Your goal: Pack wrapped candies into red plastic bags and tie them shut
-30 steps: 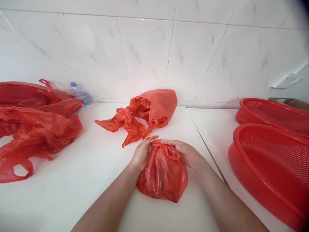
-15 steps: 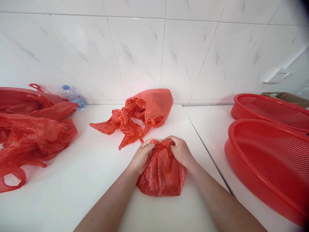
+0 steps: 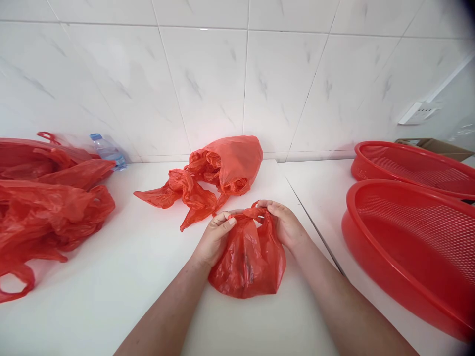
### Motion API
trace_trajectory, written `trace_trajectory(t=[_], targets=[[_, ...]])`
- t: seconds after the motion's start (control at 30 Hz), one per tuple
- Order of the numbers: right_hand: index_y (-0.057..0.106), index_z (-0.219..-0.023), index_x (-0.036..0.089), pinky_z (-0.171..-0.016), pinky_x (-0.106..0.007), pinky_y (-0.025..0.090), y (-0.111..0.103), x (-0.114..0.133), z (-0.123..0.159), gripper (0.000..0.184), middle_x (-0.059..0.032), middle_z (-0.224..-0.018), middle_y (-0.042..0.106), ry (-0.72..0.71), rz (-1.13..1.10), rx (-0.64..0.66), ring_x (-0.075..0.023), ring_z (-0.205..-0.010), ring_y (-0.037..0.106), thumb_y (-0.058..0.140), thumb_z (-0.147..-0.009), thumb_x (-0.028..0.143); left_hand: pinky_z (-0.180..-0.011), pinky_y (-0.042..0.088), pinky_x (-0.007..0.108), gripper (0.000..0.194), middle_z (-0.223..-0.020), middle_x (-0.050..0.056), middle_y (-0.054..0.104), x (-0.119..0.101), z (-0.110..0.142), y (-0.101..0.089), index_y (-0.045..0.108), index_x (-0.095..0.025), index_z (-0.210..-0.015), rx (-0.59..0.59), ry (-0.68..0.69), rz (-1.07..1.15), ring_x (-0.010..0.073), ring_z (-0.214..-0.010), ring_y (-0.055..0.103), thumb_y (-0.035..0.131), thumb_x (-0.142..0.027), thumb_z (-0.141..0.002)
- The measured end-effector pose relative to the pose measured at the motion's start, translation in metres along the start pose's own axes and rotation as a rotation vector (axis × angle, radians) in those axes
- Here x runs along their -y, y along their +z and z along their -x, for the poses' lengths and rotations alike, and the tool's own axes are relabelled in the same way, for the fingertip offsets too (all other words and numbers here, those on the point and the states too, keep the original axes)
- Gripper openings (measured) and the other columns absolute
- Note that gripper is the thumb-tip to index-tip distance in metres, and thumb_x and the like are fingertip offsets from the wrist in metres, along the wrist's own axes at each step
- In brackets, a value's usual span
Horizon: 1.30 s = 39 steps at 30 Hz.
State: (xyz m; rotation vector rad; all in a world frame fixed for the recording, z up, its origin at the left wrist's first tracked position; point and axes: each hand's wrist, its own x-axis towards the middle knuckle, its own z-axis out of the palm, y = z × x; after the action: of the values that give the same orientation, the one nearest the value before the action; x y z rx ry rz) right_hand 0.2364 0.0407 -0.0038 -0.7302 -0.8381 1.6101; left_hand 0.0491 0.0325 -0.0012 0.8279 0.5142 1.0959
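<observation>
A small red plastic bag (image 3: 248,262) with something dark inside sits on the white counter (image 3: 129,277) right in front of me. My left hand (image 3: 212,238) pinches the bag's twisted handles at its top left. My right hand (image 3: 284,223) grips the handles from the right, and a red loop arches between my two hands. Just behind lies another red bag (image 3: 218,173), crumpled and lying open on its side.
A heap of red plastic bags (image 3: 48,202) covers the counter's left end, with a clear water bottle (image 3: 107,151) against the tiled wall behind it. Two red mesh baskets (image 3: 411,237) stand at the right. A seam in the counter runs past my right wrist.
Both hands have closed on the bag's handles and drawn them up into a loop at the top. The view has shifted slightly right.
</observation>
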Motion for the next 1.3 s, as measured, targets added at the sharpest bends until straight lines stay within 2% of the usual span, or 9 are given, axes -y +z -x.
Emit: trace_trajectory(t=[0.13, 0.33, 0.53, 0.67, 0.77, 0.87, 1.0, 1.13, 1.3], targets=[[0.064, -0.079, 0.019, -0.060, -0.021, 0.050, -0.019, 0.011, -0.008, 0.013, 0.0024, -0.069, 0.064, -0.090, -0.113, -0.151, -0.0092, -0.061, 0.058, 0.070, -0.068, 0.018, -0.084, 0.044, 0.033, 0.016, -0.115, 0.005, 0.059, -0.013, -0.001, -0.007, 0.059, -0.017, -0.067, 0.014, 0.091, -0.034, 0.0199, -0.098, 0.056, 0.063, -0.027, -0.078], [0.063, -0.081, 0.020, -0.058, -0.018, 0.051, -0.061, 0.024, -0.016, 0.019, 0.0039, -0.063, 0.058, -0.124, -0.187, -0.515, -0.0069, -0.057, 0.057, 0.065, -0.066, 0.008, -0.077, 0.045, 0.029, 0.032, -0.079, 0.002, 0.056, -0.027, -0.005, -0.022, 0.050, -0.016, -0.054, -0.013, 0.217, 0.037, 0.0150, -0.080, 0.054, 0.054, -0.034, -0.081], [0.064, -0.080, 0.020, -0.056, -0.019, 0.052, -0.068, 0.024, -0.017, 0.019, 0.0027, -0.064, 0.058, -0.137, -0.066, -0.565, -0.0080, -0.055, 0.056, 0.063, -0.066, 0.007, -0.077, 0.046, 0.028, 0.035, -0.074, 0.000, 0.055, -0.027, -0.010, -0.027, 0.045, -0.016, -0.052, -0.126, 0.224, 0.087, 0.0124, -0.078, 0.055, 0.054, -0.034, -0.081], [0.064, -0.088, 0.021, -0.061, -0.022, 0.053, -0.064, 0.020, -0.017, 0.018, 0.0011, -0.073, 0.062, -0.161, 0.044, -0.550, -0.0107, -0.065, 0.060, 0.065, -0.071, 0.018, -0.086, 0.045, 0.032, 0.020, -0.102, 0.002, 0.060, -0.024, -0.013, -0.035, 0.058, -0.020, -0.077, -0.239, 0.287, -0.113, 0.0154, -0.097, 0.056, 0.054, -0.039, -0.082], [0.061, -0.101, 0.025, -0.072, -0.028, 0.053, -0.058, 0.011, -0.019, 0.028, -0.0013, -0.094, 0.065, -0.210, 0.290, -0.520, -0.0151, -0.083, 0.063, 0.062, -0.076, 0.036, -0.098, 0.038, 0.039, 0.041, -0.128, 0.006, 0.050, -0.013, -0.012, -0.033, 0.052, -0.025, -0.115, -0.275, 0.352, -0.411, 0.0223, -0.122, 0.044, 0.060, -0.043, -0.078], [0.060, -0.110, 0.025, -0.086, -0.033, 0.048, -0.043, -0.003, -0.017, 0.037, -0.0036, -0.111, 0.063, -0.227, 0.615, -0.408, -0.0193, -0.100, 0.060, 0.059, -0.077, 0.042, -0.105, 0.032, 0.042, 0.076, -0.140, 0.010, 0.039, 0.004, -0.007, -0.020, 0.038, -0.025, -0.133, -0.131, 0.356, -0.640, 0.0277, -0.132, 0.033, 0.073, -0.040, -0.066], [0.067, -0.095, 0.020, -0.079, -0.031, 0.047, -0.010, -0.014, -0.005, 0.026, -0.0030, -0.095, 0.068, -0.057, 0.815, 0.059, -0.0216, -0.091, 0.062, 0.062, -0.073, 0.033, -0.105, 0.033, 0.045, 0.101, -0.139, 0.011, 0.041, 0.019, 0.001, -0.004, 0.033, -0.026, -0.137, 0.032, 0.252, -0.863, 0.0303, -0.129, 0.037, 0.084, -0.029, -0.050], [0.068, -0.088, 0.018, -0.072, -0.030, 0.046, 0.007, -0.010, 0.006, 0.020, -0.0028, -0.090, 0.067, 0.072, 0.755, 0.377, -0.0204, -0.085, 0.061, 0.060, -0.076, 0.032, -0.095, 0.044, 0.040, 0.056, -0.118, 0.006, 0.059, 0.010, 0.012, 0.003, 0.054, -0.026, -0.119, -0.023, 0.164, -0.955, 0.0239, -0.110, 0.055, 0.071, -0.018, -0.066], [0.064, -0.090, 0.018, -0.063, -0.027, 0.044, 0.000, -0.013, 0.000, 0.024, -0.0027, -0.083, 0.063, 0.087, 0.724, 0.219, -0.0145, -0.072, 0.057, 0.053, -0.081, 0.037, -0.073, 0.052, 0.029, 0.030, -0.094, 0.002, 0.067, -0.030, 0.050, -0.001, 0.066, -0.023, -0.098, -0.085, 0.108, -0.989, 0.0172, -0.083, 0.064, 0.051, -0.011, -0.074]])
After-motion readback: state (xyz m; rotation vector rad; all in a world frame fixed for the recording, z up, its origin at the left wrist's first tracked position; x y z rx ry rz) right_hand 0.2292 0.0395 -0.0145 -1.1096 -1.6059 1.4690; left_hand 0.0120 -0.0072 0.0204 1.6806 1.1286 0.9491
